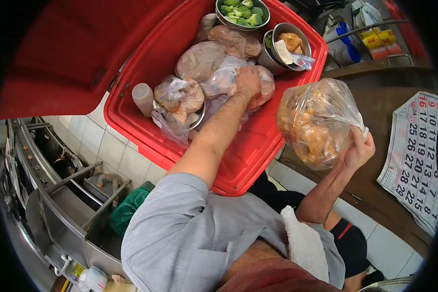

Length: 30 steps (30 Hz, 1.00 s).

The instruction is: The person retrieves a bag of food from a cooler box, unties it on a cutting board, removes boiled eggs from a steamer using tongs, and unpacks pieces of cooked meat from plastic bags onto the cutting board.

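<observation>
- Clear, crinkled plastic bag of lumpy orange-yellow food [316,124], round and bulging, hangs in the air next to the right-hand rim of the box; its film shines where it is stretched over the pieces.
- Our right hand [359,148] is clenched round the bag's gathered, twisted neck.
- Our left hand [248,80] reaches the other way, palm down on glossy clear plastic bags of pale pinkish lumps [219,80]; we cannot tell whether its fingers are gripping the film.
- Around these bags we see the deep, smooth red plastic box [221,180], round-cornered and thick-rimmed, its matching red lid [78,53] swung open at the left.
- Near its far edge we find a round metal bowl [243,28] heaped with knobbly green broccoli florets [242,12], and beside it a cylindrical metal container [273,63] with an orange-brown lump [292,43] above.
- At the near left stands a translucent, whitish plastic bottle [142,99].
- Further out, to our right, a curling paper calendar sheet [413,155] with red and black numerals lies on a flat brown surface [370,100].
- Below us, we see glossy white floor tiles [134,165] and a fluffy white towel [304,243] against our grey cloth shirt [190,233].
</observation>
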Tool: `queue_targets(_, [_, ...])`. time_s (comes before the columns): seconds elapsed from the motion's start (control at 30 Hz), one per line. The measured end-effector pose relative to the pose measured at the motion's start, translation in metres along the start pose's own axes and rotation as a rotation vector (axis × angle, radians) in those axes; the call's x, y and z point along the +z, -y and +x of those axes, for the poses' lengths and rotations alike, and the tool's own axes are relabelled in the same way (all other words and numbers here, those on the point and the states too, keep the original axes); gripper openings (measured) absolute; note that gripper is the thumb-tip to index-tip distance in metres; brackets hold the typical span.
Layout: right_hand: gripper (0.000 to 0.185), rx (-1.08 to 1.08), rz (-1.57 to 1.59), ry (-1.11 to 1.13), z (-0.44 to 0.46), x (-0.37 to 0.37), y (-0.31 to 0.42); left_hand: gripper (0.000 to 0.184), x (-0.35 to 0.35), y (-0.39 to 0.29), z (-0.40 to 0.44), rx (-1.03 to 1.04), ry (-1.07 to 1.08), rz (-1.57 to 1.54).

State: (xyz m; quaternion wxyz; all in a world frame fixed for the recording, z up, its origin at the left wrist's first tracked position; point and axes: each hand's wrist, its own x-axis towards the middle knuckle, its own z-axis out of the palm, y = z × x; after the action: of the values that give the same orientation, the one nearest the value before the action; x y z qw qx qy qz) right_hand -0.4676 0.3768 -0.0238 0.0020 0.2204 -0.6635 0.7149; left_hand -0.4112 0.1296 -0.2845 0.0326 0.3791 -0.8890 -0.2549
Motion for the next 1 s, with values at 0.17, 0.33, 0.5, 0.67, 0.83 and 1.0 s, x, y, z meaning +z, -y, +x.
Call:
queue_targets(0.17, [0.004, 0.035, 0.041, -0.036, -0.001, 0.0, 0.001, 0.036, -0.044, 0.007, -0.022, -0.013, 0.093, -0.092])
queue_targets(0.33, [0.007, 0.051, 0.102, -0.045, -0.004, -0.015, -0.005, 0.026, -0.048, 0.028, -0.099, 0.208, 0.282, -0.091])
queue_targets(0.5, [0.008, 0.062, 0.133, -0.054, -0.001, -0.042, -0.02, 0.03, -0.085, 0.02, -0.137, 0.131, 0.429, 0.005])
queue_targets(0.67, [0.008, 0.104, 0.179, -0.078, 0.004, -0.043, -0.015, 0.037, -0.069, 0.035, -0.153, 0.151, 0.441, 0.029])
queue_targets(0.83, [0.011, 0.074, 0.228, 0.076, 0.015, -0.048, -0.012, 0.035, -0.065, 0.044, -0.151, 0.102, 0.327, 0.137])
queue_targets(1.0, [0.013, 0.142, 0.263, 0.18, 0.039, -0.054, -0.023, 0.03, -0.082, 0.02, -0.148, -0.008, 0.113, -0.037])
